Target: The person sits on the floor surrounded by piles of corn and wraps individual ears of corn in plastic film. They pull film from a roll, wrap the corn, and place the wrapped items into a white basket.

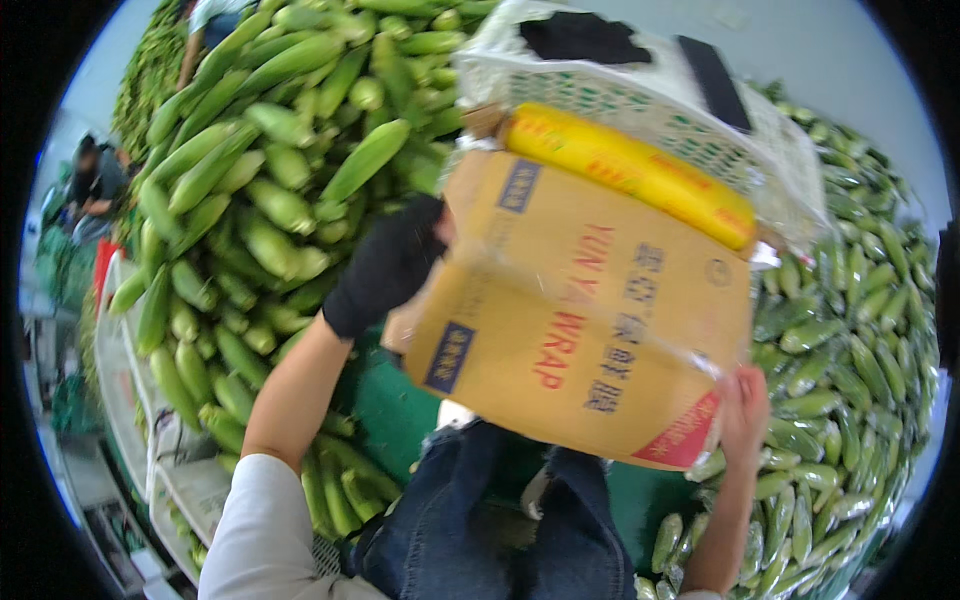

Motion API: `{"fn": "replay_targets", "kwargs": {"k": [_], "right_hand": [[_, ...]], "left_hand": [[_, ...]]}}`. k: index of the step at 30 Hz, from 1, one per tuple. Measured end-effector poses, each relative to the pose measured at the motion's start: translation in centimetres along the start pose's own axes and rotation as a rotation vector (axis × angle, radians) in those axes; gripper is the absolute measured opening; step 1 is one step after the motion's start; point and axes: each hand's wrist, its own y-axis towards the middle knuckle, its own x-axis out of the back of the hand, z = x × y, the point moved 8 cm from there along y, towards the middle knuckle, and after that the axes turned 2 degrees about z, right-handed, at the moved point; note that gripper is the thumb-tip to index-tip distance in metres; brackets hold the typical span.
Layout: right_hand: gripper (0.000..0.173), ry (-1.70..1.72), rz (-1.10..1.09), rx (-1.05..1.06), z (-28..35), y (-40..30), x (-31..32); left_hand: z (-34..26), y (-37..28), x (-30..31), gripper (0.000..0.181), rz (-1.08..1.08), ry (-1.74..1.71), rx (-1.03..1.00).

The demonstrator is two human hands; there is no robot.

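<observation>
My left hand (391, 261), in a black glove, grips the left side of a cardboard box (517, 322) in front of my knees. Part of those fingers is hidden at the box's edge. My bare right hand (742, 412) holds the box's lower right edge. Blue and red writing and strips of clear tape cover the face turned to me. Along the box's far edge lies a yellow roll of plastic wrap (630, 176), tilted down to the right. Close to my left hand rises a large heap of corn in green husks (281, 199).
Beyond the roll stands a white plastic crate (600, 90), with a black cloth (585, 37) and a dark flat object (714, 84) on it. Film-wrapped corn (814, 390) is piled at right. A person (97, 187) sits far left; another person's arm (193, 56) shows beside the heap.
</observation>
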Motion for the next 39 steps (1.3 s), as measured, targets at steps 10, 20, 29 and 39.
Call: {"fn": "replay_targets", "kwargs": {"k": [10, 20, 29, 39], "right_hand": [[0.014, -0.642, 0.163, 0.297, -2.2, -9.0, -4.8], [0.012, -0.529, 0.148, 0.129, -1.2, -8.2, -5.3], [0.012, -0.674, 0.164, 0.11, -0.4, -9.5, -4.4], [0.031, -0.763, -0.088, 0.63, 7.8, -3.4, -9.5]], "left_hand": [[11.8, -25.0, -1.1, 0.046, 0.331, 0.593, 0.037], [23.3, -26.7, 9.2, 0.074, 0.03, 0.648, 0.645], [-11.8, -6.5, -8.6, 0.071, 0.443, 0.307, -0.321], [-11.5, -5.6, -13.6, 0.052, 0.153, 0.196, -0.591]]}}
